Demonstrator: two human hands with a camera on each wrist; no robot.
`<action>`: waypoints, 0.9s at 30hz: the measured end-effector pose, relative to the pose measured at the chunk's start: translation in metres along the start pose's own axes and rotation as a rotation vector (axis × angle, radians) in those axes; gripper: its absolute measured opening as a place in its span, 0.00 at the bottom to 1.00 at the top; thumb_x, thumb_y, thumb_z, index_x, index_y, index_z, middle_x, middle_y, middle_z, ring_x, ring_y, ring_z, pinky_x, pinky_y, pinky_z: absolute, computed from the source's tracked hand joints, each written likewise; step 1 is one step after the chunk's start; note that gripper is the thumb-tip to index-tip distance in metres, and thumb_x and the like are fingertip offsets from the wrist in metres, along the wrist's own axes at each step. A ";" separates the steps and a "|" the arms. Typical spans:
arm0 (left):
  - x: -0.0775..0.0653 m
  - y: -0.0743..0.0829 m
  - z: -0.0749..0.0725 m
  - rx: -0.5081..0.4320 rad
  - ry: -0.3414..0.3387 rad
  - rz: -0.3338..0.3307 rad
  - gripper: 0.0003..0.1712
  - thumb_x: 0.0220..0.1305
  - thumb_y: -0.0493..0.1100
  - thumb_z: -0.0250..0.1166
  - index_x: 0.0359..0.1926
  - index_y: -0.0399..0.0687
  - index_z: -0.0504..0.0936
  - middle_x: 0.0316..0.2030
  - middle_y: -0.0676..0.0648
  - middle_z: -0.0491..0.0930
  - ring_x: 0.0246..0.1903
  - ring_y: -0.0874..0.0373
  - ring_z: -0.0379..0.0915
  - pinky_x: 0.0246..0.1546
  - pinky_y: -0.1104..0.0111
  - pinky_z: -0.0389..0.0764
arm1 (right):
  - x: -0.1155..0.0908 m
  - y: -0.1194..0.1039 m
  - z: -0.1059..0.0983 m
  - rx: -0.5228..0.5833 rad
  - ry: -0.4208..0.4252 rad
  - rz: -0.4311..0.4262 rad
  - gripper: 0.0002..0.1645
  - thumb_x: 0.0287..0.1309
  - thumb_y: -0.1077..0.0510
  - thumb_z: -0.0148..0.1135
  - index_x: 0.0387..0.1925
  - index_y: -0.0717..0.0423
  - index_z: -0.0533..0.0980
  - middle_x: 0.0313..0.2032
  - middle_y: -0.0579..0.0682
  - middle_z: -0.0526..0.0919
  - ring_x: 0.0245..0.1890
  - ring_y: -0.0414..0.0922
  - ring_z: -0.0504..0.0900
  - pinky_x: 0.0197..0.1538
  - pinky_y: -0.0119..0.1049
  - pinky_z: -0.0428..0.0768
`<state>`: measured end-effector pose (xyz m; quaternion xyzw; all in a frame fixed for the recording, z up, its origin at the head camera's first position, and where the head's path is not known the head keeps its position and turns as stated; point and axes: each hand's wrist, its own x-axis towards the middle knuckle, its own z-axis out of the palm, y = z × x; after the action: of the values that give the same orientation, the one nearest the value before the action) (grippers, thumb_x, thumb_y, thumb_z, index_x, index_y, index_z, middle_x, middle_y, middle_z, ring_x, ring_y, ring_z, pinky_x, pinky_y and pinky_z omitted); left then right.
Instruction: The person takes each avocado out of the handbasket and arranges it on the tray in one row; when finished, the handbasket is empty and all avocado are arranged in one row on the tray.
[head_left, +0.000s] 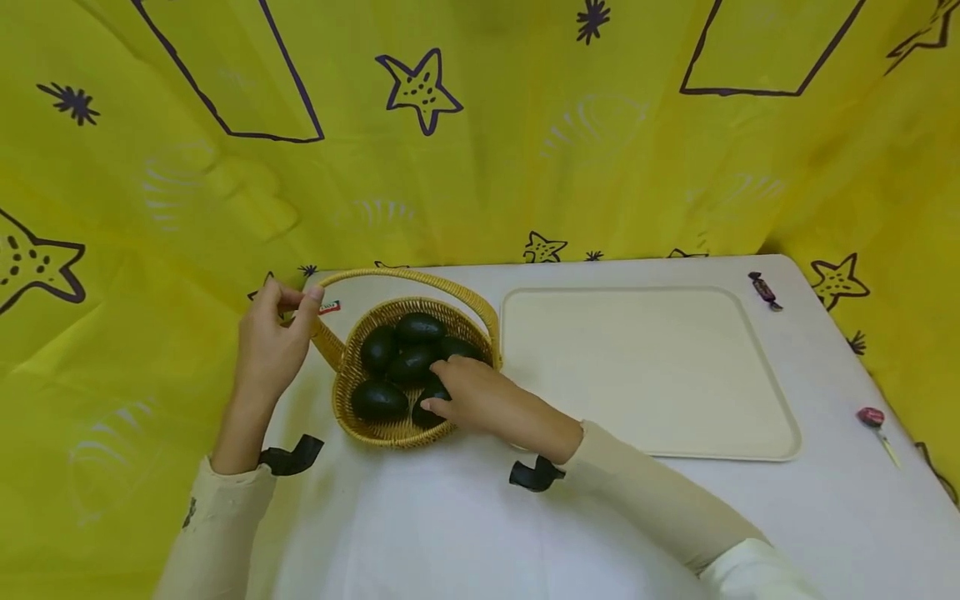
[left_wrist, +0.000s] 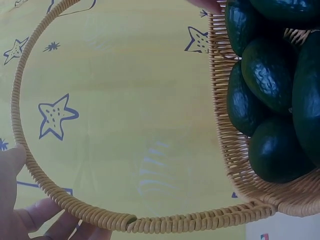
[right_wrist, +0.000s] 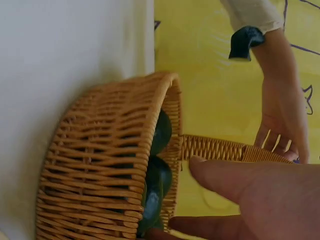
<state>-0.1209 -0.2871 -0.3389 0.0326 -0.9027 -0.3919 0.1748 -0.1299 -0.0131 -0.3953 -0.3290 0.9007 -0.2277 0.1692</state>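
Observation:
A round wicker basket [head_left: 345, 417] with a tall arched handle [head_left: 457, 290] stands on the white table and holds several dark green avocados [head_left: 378, 401]. My left hand [head_left: 272, 342] holds the left part of the handle between thumb and fingers, as the left wrist view also shows. My right hand [head_left: 480, 393] reaches over the basket's right rim, thumb and fingers spread around an avocado [head_left: 427, 412] near the front. In the right wrist view the thumb [right_wrist: 220, 177] is apart from the fingers, whose tips are partly hidden behind the rim.
A cream rectangular tray [head_left: 637, 367] lies right of the basket. Beyond it are a wrapped candy [head_left: 765, 292] and a lollipop [head_left: 872, 418] near the table's right edge. A small red-and-white wrapper [head_left: 330, 307] lies behind the basket. Yellow patterned cloth [head_left: 480, 167] hangs around the table.

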 end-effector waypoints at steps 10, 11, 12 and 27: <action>-0.003 0.000 0.000 0.012 0.012 -0.008 0.27 0.79 0.59 0.59 0.45 0.36 0.73 0.49 0.38 0.76 0.60 0.42 0.76 0.52 0.60 0.74 | 0.018 -0.018 0.006 -0.327 -0.047 0.189 0.34 0.68 0.33 0.66 0.53 0.60 0.81 0.44 0.55 0.83 0.43 0.51 0.86 0.42 0.42 0.88; -0.002 0.000 0.000 0.014 0.013 -0.006 0.27 0.79 0.59 0.59 0.45 0.35 0.73 0.49 0.38 0.76 0.60 0.41 0.76 0.52 0.60 0.74 | 0.019 -0.020 0.007 -0.369 -0.053 0.204 0.35 0.67 0.30 0.65 0.50 0.59 0.82 0.42 0.54 0.83 0.42 0.51 0.86 0.41 0.42 0.87; -0.002 0.000 0.000 0.013 0.014 -0.004 0.26 0.79 0.59 0.59 0.45 0.36 0.73 0.49 0.38 0.76 0.60 0.41 0.76 0.52 0.60 0.75 | 0.020 -0.022 0.008 -0.408 -0.061 0.216 0.36 0.66 0.28 0.64 0.48 0.58 0.83 0.41 0.53 0.84 0.41 0.50 0.86 0.40 0.41 0.87; 0.000 0.001 0.001 0.013 0.006 -0.004 0.26 0.80 0.58 0.58 0.45 0.36 0.73 0.50 0.37 0.76 0.60 0.39 0.75 0.53 0.54 0.75 | 0.030 -0.035 0.032 -0.453 -0.112 0.248 0.47 0.59 0.21 0.64 0.58 0.58 0.83 0.47 0.53 0.82 0.44 0.49 0.87 0.45 0.41 0.87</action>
<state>-0.1211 -0.2856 -0.3392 0.0366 -0.9045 -0.3864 0.1764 -0.1193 -0.0669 -0.4088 -0.2578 0.9513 0.0207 0.1677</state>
